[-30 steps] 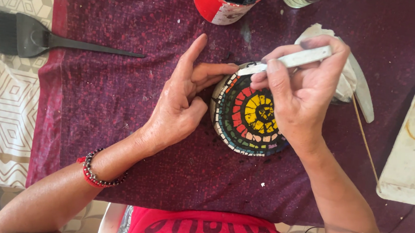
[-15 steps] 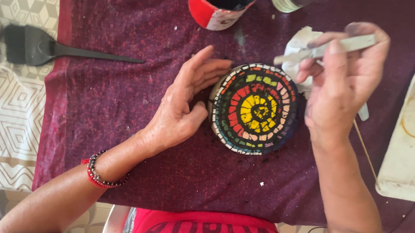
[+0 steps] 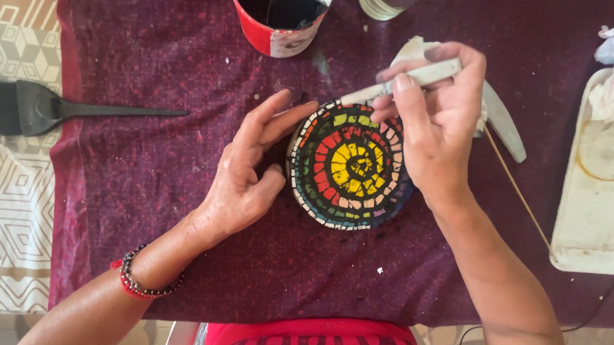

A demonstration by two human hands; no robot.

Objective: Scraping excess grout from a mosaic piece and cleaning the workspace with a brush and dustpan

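Round mosaic piece (image 3: pixel 351 167) lies at centre of the maroon cloth (image 3: pixel 143 184). Right hand (image 3: pixel 434 123), fingers closed on a pale slender tool (image 3: pixel 412 78), has returned from 2 o'clock — tip again at the disc's 12 o'clock rim. Left hand (image 3: pixel 246 176) open, holding nothing, fingertips steadying the 9 o'clock edge as before — work on the rim resumes.

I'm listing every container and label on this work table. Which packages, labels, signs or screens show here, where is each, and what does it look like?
Red can: top centre, round, open, dark inside, with a white label patch on its side.
Clear jar: top edge, right of the can, round, cut off by the frame.
White tray: right edge, rectangular, with crumpled paper on it.
No signs or screens.
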